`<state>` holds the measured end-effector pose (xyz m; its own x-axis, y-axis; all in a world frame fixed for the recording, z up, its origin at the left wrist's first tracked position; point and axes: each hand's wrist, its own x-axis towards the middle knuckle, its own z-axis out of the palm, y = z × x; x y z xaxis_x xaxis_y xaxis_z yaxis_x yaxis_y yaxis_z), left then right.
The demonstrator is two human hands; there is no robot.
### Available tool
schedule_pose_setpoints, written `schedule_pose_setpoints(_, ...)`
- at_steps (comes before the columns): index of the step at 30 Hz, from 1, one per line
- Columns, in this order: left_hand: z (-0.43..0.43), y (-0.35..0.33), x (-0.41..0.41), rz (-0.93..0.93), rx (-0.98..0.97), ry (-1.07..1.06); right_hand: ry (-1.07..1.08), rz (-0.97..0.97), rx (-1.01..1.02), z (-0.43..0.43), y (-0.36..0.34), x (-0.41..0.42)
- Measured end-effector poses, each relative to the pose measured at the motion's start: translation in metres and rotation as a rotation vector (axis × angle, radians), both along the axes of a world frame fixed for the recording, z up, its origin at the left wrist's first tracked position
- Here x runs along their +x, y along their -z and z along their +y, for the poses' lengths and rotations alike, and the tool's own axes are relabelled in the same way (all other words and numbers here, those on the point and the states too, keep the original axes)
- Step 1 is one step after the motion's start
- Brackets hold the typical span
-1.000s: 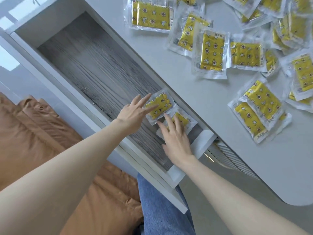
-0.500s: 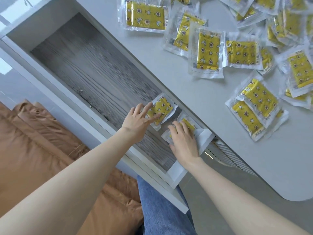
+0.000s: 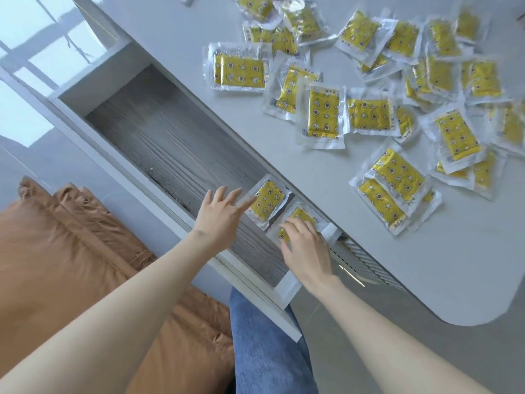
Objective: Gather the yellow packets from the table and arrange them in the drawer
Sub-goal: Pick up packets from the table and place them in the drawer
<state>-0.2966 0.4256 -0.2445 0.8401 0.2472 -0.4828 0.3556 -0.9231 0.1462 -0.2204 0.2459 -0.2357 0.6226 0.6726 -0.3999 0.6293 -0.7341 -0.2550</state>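
Packets (image 3: 395,191) lie loose on the counter (image 3: 426,265), past the drawer (image 3: 176,143) rim, nearer the right hand (image 3: 305,245). That hand presses curled fingers on the drawer's end packet (image 3: 301,216); the left hand (image 3: 218,217), spread, touches its neighbour (image 3: 268,200).

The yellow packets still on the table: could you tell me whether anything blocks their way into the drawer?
Nothing visible does. The drawer is pulled open, its wood-grain floor bare apart from two packets at the near end under the left hand and right hand. The yellow packets lie loose beside it.
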Motion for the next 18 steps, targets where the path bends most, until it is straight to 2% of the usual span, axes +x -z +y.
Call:
schedule_pose_setpoints(6, -0.007, -0.113, -0.025, -0.194, -0.113, -0.279, 0.086, -0.038, 0.227, 0.0, -0.093, -0.015)
schedule_pose_setpoints(10, -0.019, -0.198, -0.041, -0.3, -0.148, -0.363, 0.156, -0.068, 0.351, -0.013, -0.172, -0.023)
schedule_pose_setpoints(18, -0.06, -0.338, -0.037, -0.416, -0.149, -0.383, 0.232, -0.099, 0.414, -0.064, -0.301, -0.007)
